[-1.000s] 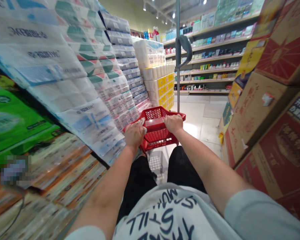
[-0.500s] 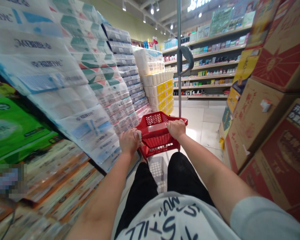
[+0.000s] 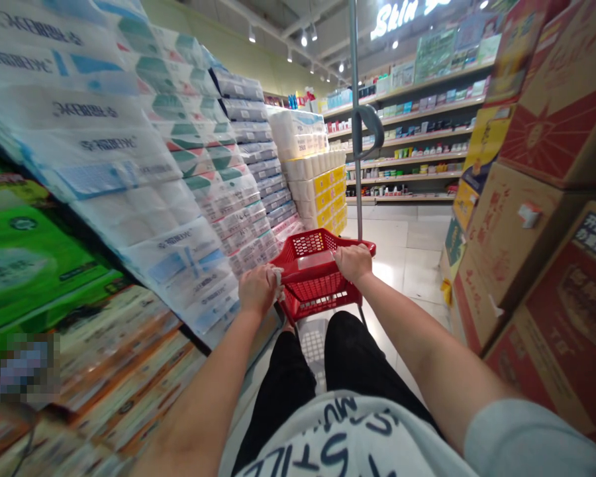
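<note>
A red plastic shopping cart [image 3: 322,298] stands right in front of my legs, with holes in its basket walls. At the left end of its handle, my left hand [image 3: 259,289] is closed round the grip. A crumpled white bit, perhaps tissue, shows between that hand and the cart [image 3: 279,278]. My right hand [image 3: 353,262] wraps round the handle's right end. A grey pole [image 3: 355,66] with a curved grey loop [image 3: 370,130] rises from the cart's far right side. Most of the basket's inside is hidden by the handle.
Tall stacks of wrapped paper rolls [image 3: 163,179] line the left, close to my left arm. Cardboard cartons [image 3: 511,232] are piled on the right. Pale floor tiles [image 3: 402,238] run between them to shelves of small goods [image 3: 407,142] at the back.
The view has shifted slightly, with stacks and cart appearing a little lower and further right. Both hands keep their hold on the cart. My legs have changed position in a step.
</note>
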`<state>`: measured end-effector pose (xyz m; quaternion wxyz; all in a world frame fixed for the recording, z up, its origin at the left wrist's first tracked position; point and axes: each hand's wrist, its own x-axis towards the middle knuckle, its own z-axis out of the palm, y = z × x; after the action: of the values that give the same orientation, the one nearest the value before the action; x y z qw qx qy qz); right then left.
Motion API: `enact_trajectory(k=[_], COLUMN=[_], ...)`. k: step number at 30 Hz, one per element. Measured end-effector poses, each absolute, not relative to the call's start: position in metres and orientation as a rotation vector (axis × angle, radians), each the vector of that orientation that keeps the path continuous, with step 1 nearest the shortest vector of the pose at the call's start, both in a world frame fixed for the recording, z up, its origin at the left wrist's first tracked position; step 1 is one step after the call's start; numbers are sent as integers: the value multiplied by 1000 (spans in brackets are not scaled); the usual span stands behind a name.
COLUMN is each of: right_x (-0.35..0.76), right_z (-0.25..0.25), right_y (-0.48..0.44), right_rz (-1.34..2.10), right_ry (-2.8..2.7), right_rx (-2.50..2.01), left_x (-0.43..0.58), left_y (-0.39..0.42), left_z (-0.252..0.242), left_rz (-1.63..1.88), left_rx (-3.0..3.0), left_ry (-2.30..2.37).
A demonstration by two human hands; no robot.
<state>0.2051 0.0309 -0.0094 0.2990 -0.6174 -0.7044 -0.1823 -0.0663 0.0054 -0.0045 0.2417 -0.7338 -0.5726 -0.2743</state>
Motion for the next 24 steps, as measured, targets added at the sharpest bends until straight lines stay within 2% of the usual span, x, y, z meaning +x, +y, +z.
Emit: enact_trajectory(k=[6, 14, 20, 24], right_x=[204, 205, 209, 217], right_z=[-10, -11, -9, -12], right_y=[30, 27, 23, 22], right_rz=[-501, -523, -524, -543], right_ry=[-1854, -1838, -1846, -1834], right_rx=[-1637, -1623, -1611, -1589], left_x=[-29, -54, -9, -15], left_y=[-1, 2, -6, -9], left_z=[-5, -2, -3, -5], left_rz=[-738, -698, -722, -712], left_rx=[-2210, -2090, -2256, -2182], left_ry=[-1311, -1543, -1283, -1263])
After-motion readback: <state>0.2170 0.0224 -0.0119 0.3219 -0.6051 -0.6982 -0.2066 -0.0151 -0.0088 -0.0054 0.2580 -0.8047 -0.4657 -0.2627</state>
